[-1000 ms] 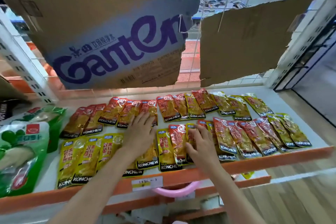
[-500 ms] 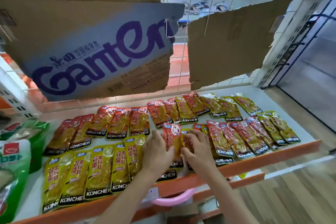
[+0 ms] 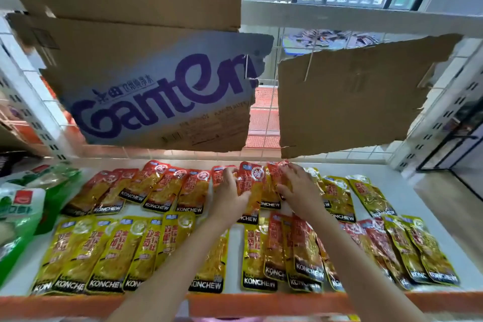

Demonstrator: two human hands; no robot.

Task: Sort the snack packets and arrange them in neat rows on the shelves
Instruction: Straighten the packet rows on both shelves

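Green bags lie at the left end of the shelf, then a red row behind yellow packets. At mid back row the left hand has its grip curled round a red packet. Just beside it, the right hand lies over neighbouring red ones; I cannot tell its grip.

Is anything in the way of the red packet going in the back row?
Nothing visible. The left hand already holds the red packet in the back row, beside the other red packets; the right hand rests alongside. The cardboard hangs above, clear.
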